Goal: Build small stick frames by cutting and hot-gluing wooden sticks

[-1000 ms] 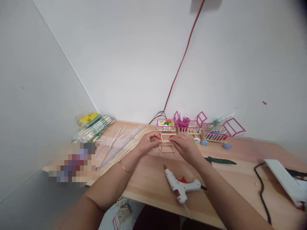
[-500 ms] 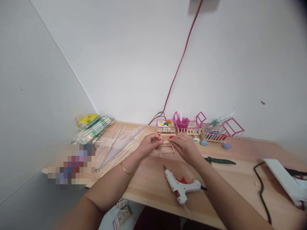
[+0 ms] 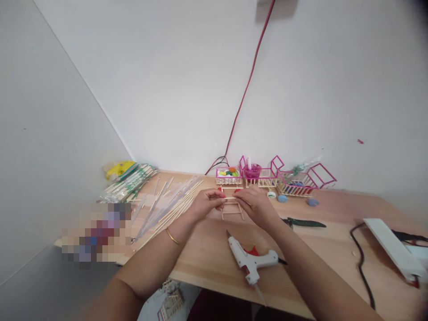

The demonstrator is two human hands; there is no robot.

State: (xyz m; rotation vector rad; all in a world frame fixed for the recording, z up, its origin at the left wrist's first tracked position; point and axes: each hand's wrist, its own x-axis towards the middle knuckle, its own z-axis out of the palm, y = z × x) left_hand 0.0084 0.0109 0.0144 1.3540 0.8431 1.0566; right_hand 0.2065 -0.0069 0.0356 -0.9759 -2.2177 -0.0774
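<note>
A small frame of pale wooden sticks [image 3: 233, 213] rests on the table between my hands. My left hand [image 3: 207, 203] pinches the left end of a short wooden stick [image 3: 230, 198] lying across this frame. At the stick's right end, the fingers of my right hand [image 3: 256, 203] are closed on it too. Red round pieces [image 3: 237, 191] show just behind my fingertips; what they are I cannot make out. Nearer the table edge lies a white hot glue gun [image 3: 250, 258] with a red trigger.
Loose sticks [image 3: 179, 205] and packed sticks [image 3: 133, 180] lie at left. Pink-rimmed stick baskets [image 3: 297, 185] stand along the wall, with blue stones [image 3: 282, 199] before them. Dark-green-handled pliers [image 3: 306, 222], a black cable [image 3: 359, 263] and a white power strip [image 3: 389, 245] are at right.
The view has shifted slightly, so things sit a little further left. Both hands keep hold of the stick at the frame, with barely any movement.
</note>
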